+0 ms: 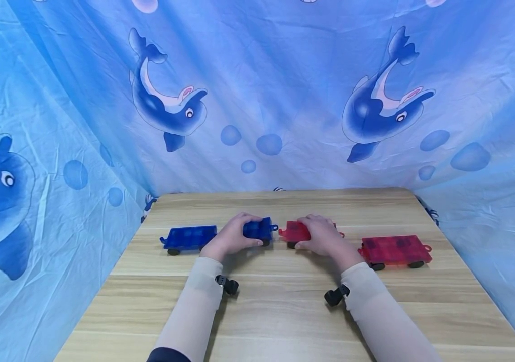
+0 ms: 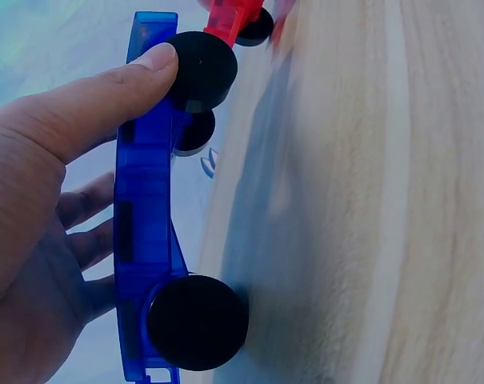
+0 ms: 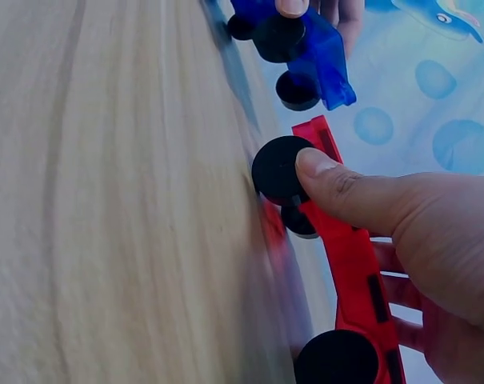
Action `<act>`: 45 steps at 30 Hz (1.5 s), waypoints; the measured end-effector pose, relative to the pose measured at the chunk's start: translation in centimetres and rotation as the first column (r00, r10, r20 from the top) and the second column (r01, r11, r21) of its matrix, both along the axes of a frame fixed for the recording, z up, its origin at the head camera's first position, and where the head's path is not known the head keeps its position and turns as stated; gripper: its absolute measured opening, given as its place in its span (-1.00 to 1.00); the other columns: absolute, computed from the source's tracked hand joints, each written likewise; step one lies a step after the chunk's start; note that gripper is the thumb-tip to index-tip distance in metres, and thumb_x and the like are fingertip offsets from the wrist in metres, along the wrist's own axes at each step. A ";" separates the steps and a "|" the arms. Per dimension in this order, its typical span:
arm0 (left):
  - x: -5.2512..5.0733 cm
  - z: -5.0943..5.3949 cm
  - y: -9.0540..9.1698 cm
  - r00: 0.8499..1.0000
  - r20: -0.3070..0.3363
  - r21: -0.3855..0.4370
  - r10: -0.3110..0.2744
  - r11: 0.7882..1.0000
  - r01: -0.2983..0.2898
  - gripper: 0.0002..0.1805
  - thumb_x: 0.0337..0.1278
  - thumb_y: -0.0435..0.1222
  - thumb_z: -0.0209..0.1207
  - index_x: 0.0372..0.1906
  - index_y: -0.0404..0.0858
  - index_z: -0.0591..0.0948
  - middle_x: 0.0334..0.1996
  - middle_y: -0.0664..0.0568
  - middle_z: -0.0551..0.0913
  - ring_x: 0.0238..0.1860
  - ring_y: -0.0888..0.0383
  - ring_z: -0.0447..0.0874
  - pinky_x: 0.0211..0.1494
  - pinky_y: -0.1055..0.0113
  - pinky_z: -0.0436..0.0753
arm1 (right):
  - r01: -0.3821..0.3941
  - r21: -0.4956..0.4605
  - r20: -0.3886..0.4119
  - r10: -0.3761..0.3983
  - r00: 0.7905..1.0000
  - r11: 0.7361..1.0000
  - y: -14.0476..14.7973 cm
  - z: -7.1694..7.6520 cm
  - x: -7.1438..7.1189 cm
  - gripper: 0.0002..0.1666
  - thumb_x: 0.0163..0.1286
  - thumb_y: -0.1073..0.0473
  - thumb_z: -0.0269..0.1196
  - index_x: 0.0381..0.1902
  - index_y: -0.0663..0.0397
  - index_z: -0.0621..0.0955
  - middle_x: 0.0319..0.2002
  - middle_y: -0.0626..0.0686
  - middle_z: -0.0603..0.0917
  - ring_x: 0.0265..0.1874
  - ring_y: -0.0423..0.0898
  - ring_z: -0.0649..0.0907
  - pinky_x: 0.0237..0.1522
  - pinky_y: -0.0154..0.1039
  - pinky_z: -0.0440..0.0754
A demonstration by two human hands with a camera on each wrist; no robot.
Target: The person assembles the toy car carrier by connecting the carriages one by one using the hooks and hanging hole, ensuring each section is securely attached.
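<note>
The left hand [image 1: 234, 236] is gripping a blue car [image 1: 264, 229], the right hand [image 1: 322, 235] a red car [image 1: 295, 230] — fingers clamping both — with blue ring [image 1: 275, 228] facing red hook [image 1: 281, 232] between them, long axes running sideways over the bench [image 1: 271, 322].

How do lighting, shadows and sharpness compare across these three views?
Head: bright, fairly sharp, with soft shadows on the table. Left wrist: dimmer, a bluish-dark shadow on the table beside the held blue car, wood grain soft. Right wrist: also dim, a reddish tint in the shadow beside the held red car, grain soft too.
</note>
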State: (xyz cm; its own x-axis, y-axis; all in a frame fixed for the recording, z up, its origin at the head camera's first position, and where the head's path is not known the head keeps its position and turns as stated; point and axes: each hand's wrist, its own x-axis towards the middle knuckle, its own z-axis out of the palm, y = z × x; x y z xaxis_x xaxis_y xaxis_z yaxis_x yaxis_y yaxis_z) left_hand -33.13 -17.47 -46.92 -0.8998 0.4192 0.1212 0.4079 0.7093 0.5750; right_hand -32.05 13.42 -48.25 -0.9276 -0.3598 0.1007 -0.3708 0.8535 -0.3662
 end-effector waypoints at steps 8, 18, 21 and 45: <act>0.0 0.0 0.2 1.000 -0.009 -0.013 -0.013 1.000 0.012 -0.23 0.05 0.05 0.57 0.40 0.08 0.58 0.32 0.14 0.52 0.38 -0.01 0.49 0.42 -0.08 0.49 | -0.016 0.010 0.011 0.016 1.000 1.000 -0.4 0.1 0.1 0.07 0.17 -0.23 0.59 0.53 0.07 0.45 0.45 0.21 0.47 0.48 0.24 0.37 0.48 0.28 0.23; 0.0 -0.1 0.5 1.000 -0.014 -0.012 -0.025 1.000 0.025 -0.24 0.05 0.00 0.59 0.39 0.06 0.59 0.28 0.11 0.55 0.35 -0.02 0.51 0.41 -0.09 0.51 | -0.024 0.018 0.009 0.024 1.000 1.000 -0.9 0.0 0.2 0.06 0.20 -0.26 0.56 0.54 0.04 0.44 0.47 0.20 0.45 0.50 0.24 0.35 0.50 0.25 0.21; 0.1 -0.1 0.6 1.000 -0.016 -0.013 -0.025 1.000 0.025 -0.24 0.05 -0.02 0.59 0.40 0.04 0.59 0.28 0.09 0.55 0.35 -0.03 0.50 0.41 -0.08 0.50 | -0.029 0.012 0.007 0.029 1.000 0.999 -0.9 0.0 0.3 0.06 0.21 -0.24 0.56 0.54 0.05 0.44 0.47 0.21 0.45 0.49 0.25 0.35 0.49 0.26 0.21; 0.1 -0.2 0.5 1.000 0.002 -0.064 0.002 0.998 -0.002 -0.23 0.04 -0.03 0.60 0.40 0.05 0.59 0.26 0.09 0.55 0.35 -0.01 0.50 0.42 -0.03 0.49 | -0.035 0.027 0.010 0.035 0.999 0.999 -1.2 0.4 0.5 0.07 0.21 -0.28 0.55 0.53 0.05 0.44 0.47 0.18 0.46 0.49 0.24 0.37 0.47 0.26 0.24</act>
